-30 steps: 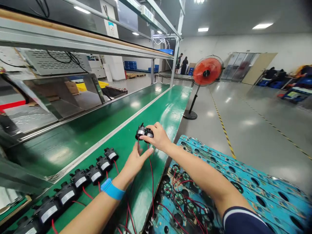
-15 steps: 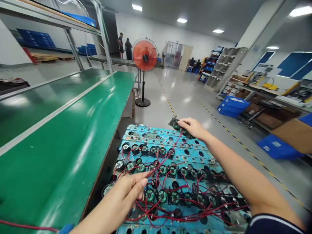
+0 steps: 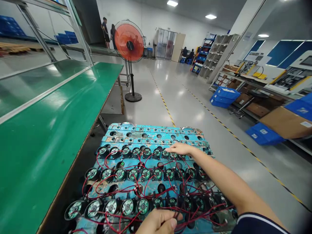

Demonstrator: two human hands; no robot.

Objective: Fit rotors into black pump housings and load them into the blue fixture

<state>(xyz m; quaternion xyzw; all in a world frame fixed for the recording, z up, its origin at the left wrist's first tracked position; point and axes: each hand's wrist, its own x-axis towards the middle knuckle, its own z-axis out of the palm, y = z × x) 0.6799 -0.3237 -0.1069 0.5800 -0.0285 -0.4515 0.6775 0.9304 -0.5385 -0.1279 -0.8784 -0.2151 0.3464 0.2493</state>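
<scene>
Resting R hand (image 3: 180, 149) on far row of motors (image 3: 126, 151), right of middle, w/ fingers bent down over motor tops and fingertips pointing left; couldn't tell firm grip from light touch at that angle. Pinched red wires (image 3: 195, 214) btwn thumb and forefinger of L hand (image 3: 162, 221), at near edge approx. mid, w/ hand nearly closed and just beside near row. Saw motors in 3 rows on blue tray (image 3: 151, 136), far, mid. and near, w/ round green faces up. Saw wires looping loosely across rows, thickest at near right, some w/ small white plugs. Noted row of open holes at far end of tray. Saw dark sleeve (image 3: 258, 223) w/ white stripe on R arm, near right. To left, saw green belt (image 3: 48, 136) alongside tray, w/ dark gap btwn. At far left, saw orange fan (image 3: 129, 42) on stand, w/ 2 people (image 3: 105, 32) beyond, 1 partly hidden by fan. To right, saw blue boxes (image 3: 224, 97) on floor, brown carton (image 3: 286, 126) and, farther, shelves (image 3: 219, 58).
</scene>
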